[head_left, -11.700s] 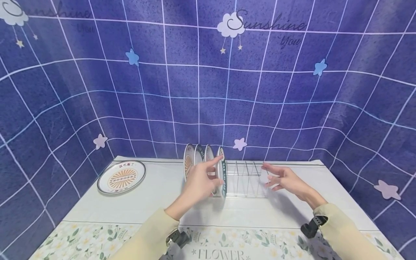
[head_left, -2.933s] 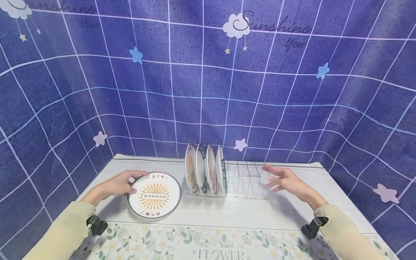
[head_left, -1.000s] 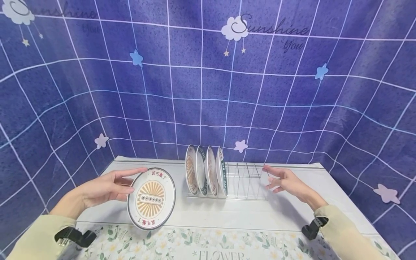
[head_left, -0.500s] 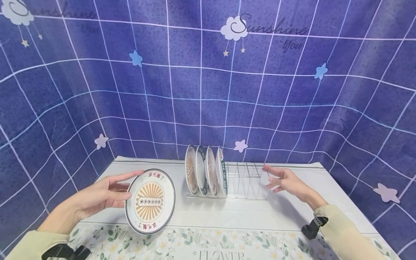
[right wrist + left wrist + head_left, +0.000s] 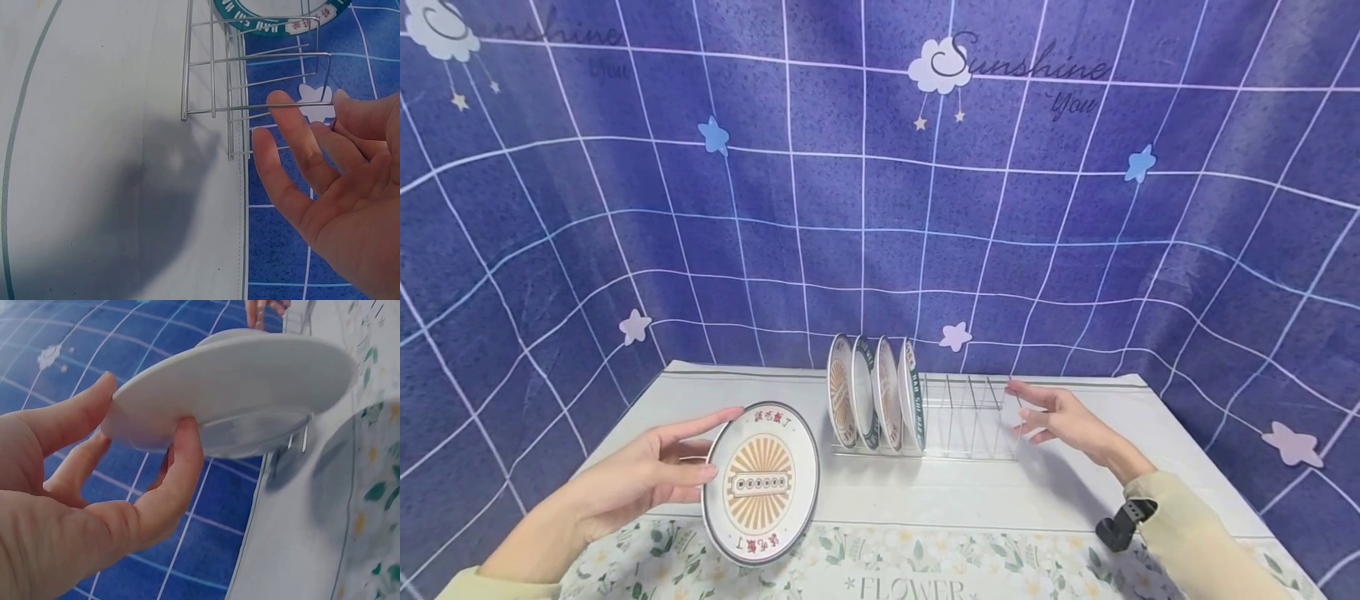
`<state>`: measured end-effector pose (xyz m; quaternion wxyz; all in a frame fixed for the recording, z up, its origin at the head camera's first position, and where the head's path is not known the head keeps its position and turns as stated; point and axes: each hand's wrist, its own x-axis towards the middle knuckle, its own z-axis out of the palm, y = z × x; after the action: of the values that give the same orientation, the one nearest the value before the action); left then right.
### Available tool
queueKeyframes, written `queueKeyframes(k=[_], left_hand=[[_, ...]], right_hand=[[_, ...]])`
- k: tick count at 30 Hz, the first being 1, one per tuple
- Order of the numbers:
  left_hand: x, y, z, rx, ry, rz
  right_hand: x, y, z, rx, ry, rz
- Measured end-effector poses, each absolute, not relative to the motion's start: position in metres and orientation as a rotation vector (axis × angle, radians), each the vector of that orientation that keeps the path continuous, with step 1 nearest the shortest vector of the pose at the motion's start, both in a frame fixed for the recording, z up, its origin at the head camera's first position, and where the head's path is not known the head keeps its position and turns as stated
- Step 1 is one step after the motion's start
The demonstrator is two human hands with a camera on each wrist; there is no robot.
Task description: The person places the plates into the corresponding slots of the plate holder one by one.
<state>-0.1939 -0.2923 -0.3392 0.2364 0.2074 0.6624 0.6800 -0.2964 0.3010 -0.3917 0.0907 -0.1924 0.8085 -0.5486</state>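
My left hand (image 5: pixel 632 471) grips the left edge of a white plate (image 5: pixel 760 483) between thumb and fingers. The plate, printed with an orange sunburst and red lettering, is raised and tilted, its face toward the head camera. Its plain white underside fills the left wrist view's upper half. A wire dish rack (image 5: pixel 973 417) stands at the table's back; several plates stand upright in its left slots, the rightmost a green-rimmed plate (image 5: pixel 913 396). At the rack's right end, my right hand (image 5: pixel 1060 421) pinches the end wire between thumb and fingers, other fingers spread (image 5: pixel 269 153).
The white table (image 5: pixel 865 500) ends in front with a floral strip (image 5: pixel 1000 558) lettered FLOWER. A blue gridded backdrop (image 5: pixel 880 192) with clouds and stars rises behind and along both sides. Bare wire slots lie between the green-rimmed plate and my right hand.
My left hand left the green-rimmed plate, took the sunburst plate from the table's left and raised it upright. Lately the plate shifted slightly right and toward me. My right hand stays at the rack.
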Motion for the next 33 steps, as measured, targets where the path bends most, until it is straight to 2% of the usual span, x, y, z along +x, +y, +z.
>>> queueKeyframes(k=[8, 16, 33], left_hand=[[-0.176, -0.267, -0.336, 0.508, 1.875, 1.866], [-0.163, -0.24, -0.331, 0.559, 1.817, 1.873], [-0.157, -0.191, -0.33, 0.576, 1.793, 1.903]], right_hand=[[-0.297, 0.301, -0.392, -0.583, 2.398, -1.631], [-0.297, 0.302, -0.391, -0.598, 2.394, -1.631], [-0.296, 0.3, -0.391, -0.585, 2.404, -1.616]])
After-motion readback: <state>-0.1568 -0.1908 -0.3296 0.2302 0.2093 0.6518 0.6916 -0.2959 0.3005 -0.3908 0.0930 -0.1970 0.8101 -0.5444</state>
